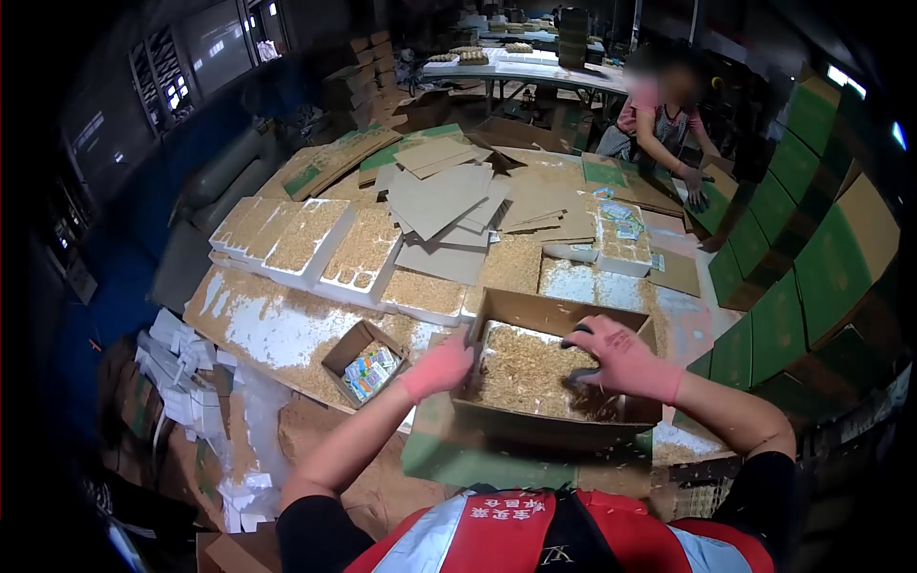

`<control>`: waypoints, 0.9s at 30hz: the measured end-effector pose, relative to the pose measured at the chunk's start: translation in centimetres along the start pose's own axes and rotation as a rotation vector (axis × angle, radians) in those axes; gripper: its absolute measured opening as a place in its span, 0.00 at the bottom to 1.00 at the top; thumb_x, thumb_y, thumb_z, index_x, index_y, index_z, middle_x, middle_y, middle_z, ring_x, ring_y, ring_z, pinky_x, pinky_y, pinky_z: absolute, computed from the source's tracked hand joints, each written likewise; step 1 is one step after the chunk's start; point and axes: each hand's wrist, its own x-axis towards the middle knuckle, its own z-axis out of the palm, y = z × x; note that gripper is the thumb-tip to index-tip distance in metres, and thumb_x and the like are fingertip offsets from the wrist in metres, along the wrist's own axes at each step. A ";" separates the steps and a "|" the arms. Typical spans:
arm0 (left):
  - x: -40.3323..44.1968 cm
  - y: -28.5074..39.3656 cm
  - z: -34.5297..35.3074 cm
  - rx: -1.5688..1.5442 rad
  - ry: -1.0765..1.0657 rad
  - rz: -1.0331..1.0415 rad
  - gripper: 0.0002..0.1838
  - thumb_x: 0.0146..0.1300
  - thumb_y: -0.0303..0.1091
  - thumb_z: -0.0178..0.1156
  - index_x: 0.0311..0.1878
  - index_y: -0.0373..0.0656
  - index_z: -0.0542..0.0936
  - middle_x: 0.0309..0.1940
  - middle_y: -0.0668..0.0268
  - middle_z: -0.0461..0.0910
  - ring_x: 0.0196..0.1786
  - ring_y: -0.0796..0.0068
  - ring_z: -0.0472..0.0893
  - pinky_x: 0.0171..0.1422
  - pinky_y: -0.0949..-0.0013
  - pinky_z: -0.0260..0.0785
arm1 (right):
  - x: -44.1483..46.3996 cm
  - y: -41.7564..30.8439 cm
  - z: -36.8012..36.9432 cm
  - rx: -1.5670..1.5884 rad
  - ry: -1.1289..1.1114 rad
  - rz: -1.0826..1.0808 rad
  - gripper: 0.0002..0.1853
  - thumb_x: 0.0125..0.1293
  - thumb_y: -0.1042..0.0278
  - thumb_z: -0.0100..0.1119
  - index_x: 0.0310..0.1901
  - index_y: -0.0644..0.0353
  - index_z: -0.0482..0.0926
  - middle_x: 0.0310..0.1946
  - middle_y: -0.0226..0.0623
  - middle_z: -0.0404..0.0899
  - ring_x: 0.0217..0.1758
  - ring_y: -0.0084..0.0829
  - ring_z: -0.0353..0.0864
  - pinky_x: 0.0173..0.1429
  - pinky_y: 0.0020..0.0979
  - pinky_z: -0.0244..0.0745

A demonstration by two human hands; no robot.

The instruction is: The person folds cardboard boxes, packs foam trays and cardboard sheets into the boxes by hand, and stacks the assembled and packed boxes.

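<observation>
An open cardboard box (554,432) stands in front of me on the table. Straw-coloured loose filler, like husks or shavings (521,372), fills it, with bits of white foam showing near its inner edges. My left hand (439,370), in a pink glove with dark fingertips, is closed over the box's left wall. Over the right side of the filler, my right hand (626,361) is in a matching glove, its fingers apart and curved down. What lies beneath the filler is hidden. Left of my left hand is a small carton (339,355) of colourful printed cards or packets (371,371).
White foam trays (330,258) covered in filler line the table's left side. Grey cardboard sheets (444,205) pile up beyond the box. Another foam tray (626,263) carries printed packets. Green cartons (783,286) stack at right. A co-worker (669,124) handles a carton at far right.
</observation>
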 end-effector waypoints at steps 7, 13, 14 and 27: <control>-0.8 0.8 -3.5 0.264 -0.051 0.126 0.16 0.65 0.32 0.47 0.49 0.28 0.72 0.51 0.36 0.73 0.50 0.39 0.77 0.57 0.50 0.70 | 5.5 -0.9 5.8 0.147 -0.441 -0.174 0.28 0.58 0.60 0.65 0.60 0.54 0.72 0.57 0.48 0.70 0.61 0.46 0.71 0.64 0.39 0.68; -8.2 1.7 -6.6 0.190 -0.091 -0.080 0.23 0.68 0.38 0.49 0.61 0.34 0.67 0.47 0.38 0.77 0.53 0.39 0.75 0.58 0.50 0.68 | 9.1 10.6 -1.0 0.691 0.417 0.279 0.18 0.63 0.66 0.61 0.53 0.67 0.78 0.39 0.36 0.82 0.39 0.20 0.76 0.48 0.25 0.73; -9.3 1.9 -6.9 0.169 -0.065 -0.105 0.24 0.68 0.39 0.50 0.64 0.37 0.66 0.47 0.40 0.78 0.51 0.41 0.77 0.56 0.52 0.69 | 9.7 16.3 3.9 0.735 0.350 0.428 0.23 0.62 0.63 0.63 0.56 0.68 0.76 0.40 0.39 0.82 0.40 0.23 0.77 0.47 0.26 0.74; -12.1 2.0 -4.3 0.098 0.132 -0.572 0.28 0.67 0.34 0.53 0.69 0.40 0.64 0.51 0.43 0.78 0.55 0.47 0.78 0.58 0.59 0.70 | 21.0 24.3 36.5 1.302 0.506 1.350 0.31 0.62 0.54 0.64 0.63 0.48 0.62 0.50 0.46 0.71 0.42 0.43 0.77 0.34 0.41 0.78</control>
